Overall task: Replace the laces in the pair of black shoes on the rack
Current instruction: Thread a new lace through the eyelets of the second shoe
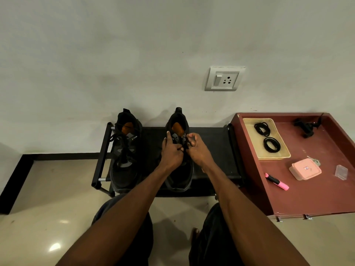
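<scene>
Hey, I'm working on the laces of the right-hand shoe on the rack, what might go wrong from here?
1. Both hands, left hand and right hand, tug at the laces of the right shoe; its toe sits near the rack front edge, so it might slide off.
2. The left shoe is still laced, so it is easy to forget.
3. The coiled laces in the tray may tangle.

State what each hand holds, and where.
Both the left hand and the right hand pinch the lace over the right-side shoe's tongue.

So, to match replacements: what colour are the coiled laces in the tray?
Black laces, clearest in the head view.
</scene>
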Available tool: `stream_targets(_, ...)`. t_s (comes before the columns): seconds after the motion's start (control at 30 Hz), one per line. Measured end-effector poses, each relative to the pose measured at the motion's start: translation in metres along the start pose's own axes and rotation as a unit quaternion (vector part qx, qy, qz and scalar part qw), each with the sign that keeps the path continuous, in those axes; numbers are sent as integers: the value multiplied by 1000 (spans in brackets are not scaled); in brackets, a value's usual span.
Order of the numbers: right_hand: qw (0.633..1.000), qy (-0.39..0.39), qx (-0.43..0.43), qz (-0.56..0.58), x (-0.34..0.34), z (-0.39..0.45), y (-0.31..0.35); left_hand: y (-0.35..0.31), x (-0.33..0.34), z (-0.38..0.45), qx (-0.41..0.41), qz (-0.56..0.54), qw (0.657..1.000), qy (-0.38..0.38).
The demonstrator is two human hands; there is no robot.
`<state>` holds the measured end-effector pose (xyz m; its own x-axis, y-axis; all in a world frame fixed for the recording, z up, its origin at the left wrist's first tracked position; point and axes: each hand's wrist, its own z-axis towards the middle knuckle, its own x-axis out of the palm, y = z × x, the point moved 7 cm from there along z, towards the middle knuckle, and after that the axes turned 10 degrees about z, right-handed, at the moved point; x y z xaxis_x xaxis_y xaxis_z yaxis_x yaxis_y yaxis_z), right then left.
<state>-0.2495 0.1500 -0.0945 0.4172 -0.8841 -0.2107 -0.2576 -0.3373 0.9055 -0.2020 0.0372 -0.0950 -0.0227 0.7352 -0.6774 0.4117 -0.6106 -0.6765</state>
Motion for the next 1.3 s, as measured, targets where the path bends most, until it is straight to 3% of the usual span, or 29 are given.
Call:
stream_targets(0.13, 999, 14, -10, 39, -2, 0, 0, 2, 1, -4, 6, 33, 997, 71)
stream_targets(0.27, 996, -72, -51, 3, -19, -2, 3, 7, -16, -7, 73, 108, 991, 27)
stream_targets(0.4, 997, -38, -58, -31, -4, -5, 8, 15, -26, -9, 66, 87, 992, 67)
stream_targets(0.53, 996, -61, -30, -57, 1, -3, 10, 18, -26, -5, 62, 132, 986, 84)
stream_targets(0.67, 998, -44, 44, 5, 8, -10, 10, 18, -25, -3, 61, 182, 980, 57)
stream_targets(0.73, 988, -63, 77, 119, 5, -15, 13, 20, -26, -3, 57, 182, 981, 48)
stream_targets(0.8, 957, -73, 66, 271, -2, -18, 25, 19, -26, -5, 55, 181, 981, 42)
stream_targets(0.9, 891, -31, -26, 453, -16, -29, 64, 17, -26, -7, 45, 188, 980, 35)
stream_targets(1.13, 717, 108, -252, 641, -72, -88, 196, 17, -25, -7, 32, 194, 980, 33)
stream_targets(1.23, 686, 153, -285, 651, -84, -102, 216, 17, -25, -7, 38, 183, 982, 30)
stream_targets(1.3, 703, 136, -277, 641, -80, -95, 206, 18, -26, -7, 37, 175, 983, 26)
